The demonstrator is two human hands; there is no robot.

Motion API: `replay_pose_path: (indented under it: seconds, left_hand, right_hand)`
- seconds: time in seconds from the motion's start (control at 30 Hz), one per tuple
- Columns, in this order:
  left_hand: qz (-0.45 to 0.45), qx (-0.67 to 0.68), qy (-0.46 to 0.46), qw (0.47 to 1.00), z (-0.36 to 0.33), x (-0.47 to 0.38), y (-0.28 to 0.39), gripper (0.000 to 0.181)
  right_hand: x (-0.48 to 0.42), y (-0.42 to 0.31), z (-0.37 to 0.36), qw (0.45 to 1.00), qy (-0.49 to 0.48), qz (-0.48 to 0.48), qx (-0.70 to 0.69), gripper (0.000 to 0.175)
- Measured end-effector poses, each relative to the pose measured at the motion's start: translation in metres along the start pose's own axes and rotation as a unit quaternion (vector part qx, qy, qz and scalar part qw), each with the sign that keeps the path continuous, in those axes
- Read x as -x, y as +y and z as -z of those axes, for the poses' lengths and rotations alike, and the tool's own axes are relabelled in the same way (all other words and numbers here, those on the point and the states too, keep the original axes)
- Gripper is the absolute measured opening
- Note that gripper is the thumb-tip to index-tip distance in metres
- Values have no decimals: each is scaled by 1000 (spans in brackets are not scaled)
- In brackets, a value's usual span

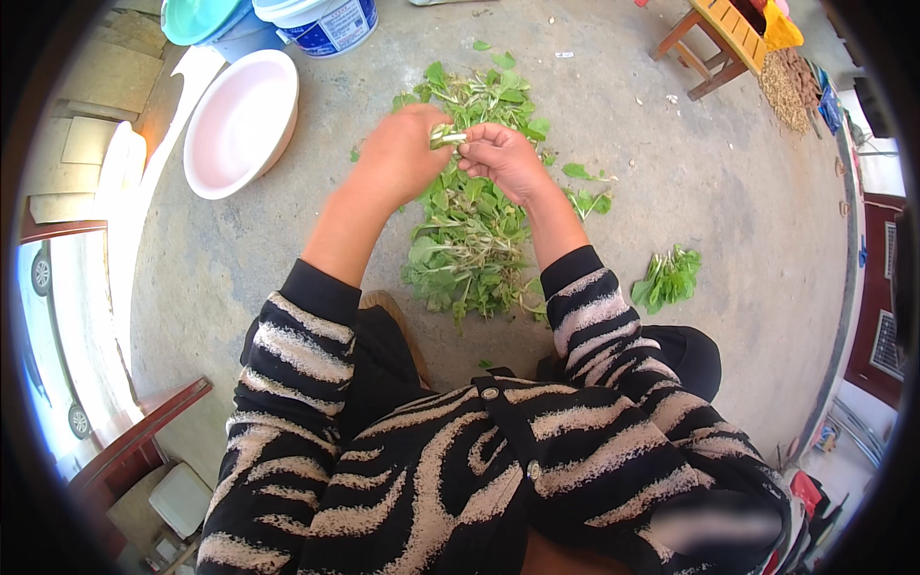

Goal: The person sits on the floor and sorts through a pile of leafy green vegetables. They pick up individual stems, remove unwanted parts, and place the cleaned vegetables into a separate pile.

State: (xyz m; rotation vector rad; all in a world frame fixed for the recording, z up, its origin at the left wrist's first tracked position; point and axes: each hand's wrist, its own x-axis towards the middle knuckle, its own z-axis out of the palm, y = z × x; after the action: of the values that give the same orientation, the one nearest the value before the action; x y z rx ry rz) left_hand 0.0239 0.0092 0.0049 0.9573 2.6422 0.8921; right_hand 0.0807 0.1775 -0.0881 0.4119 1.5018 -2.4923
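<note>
My left hand is wrapped around a small bunch of leafy greens, its pale stem ends pointing right. At those ends, the thumb and fingertips of my right hand are pinched on a stem. Most of the bunch is hidden behind my left hand, which is slightly blurred. Below both hands, a long heap of loose leafy greens with pale stems lies on the concrete floor. A smaller, neatly gathered bunch of greens lies apart on the right, near my knee.
A pale pink basin stands on the floor at left. Behind it are a white-and-blue bucket and a turquoise basin. At upper right stands a wooden stool beside a pile of peanuts. Stray leaves lie right of the heap.
</note>
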Motion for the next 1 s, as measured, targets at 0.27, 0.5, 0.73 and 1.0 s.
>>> replay_pose_path:
  seconds: [0.27, 0.5, 0.73, 1.0]
  left_hand:
    - [122, -138, -85, 979, -5, -3, -7, 19]
    - [136, -157, -107, 972, -10, -3, 1, 18]
    - [162, -35, -84, 983, 8, -6, 6, 24]
    - [261, 364, -78, 891, 27, 1, 12, 26]
  right_hand:
    - [-5, 5, -18, 978, 16, 70, 196, 15]
    - [-2, 10, -37, 886, 138, 142, 420, 18]
    - [-7, 9, 7, 850, 291, 113, 425, 22]
    - [-12, 3, 11, 918, 265, 125, 268, 46]
